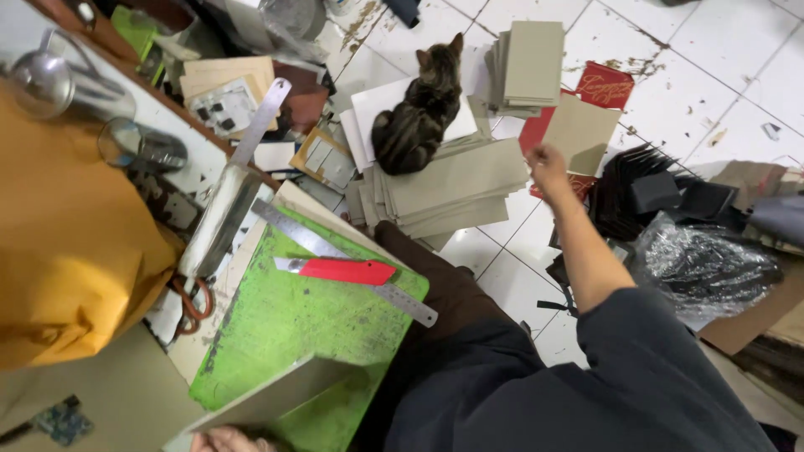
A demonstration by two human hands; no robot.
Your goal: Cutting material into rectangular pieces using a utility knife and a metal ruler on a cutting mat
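As a tabby cat (419,117) sits on stacked grey boards (456,188), the right hand (546,164) pinches a tan cardboard sheet (582,132) above the tiled floor; the left hand (224,439) grips a grey board (276,400) on the green cutting mat (285,322).

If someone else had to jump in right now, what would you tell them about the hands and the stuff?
Right hand: stretched out over the floor, holding a grey cardboard sheet by its edge.
Left hand: at the bottom edge, on a grey board lying on the green cutting mat.
Red utility knife and steel ruler lie untouched on the mat.
A cat sits on the stacked grey sheets on the floor; another stack is behind it.
Nothing shows a cut in progress.
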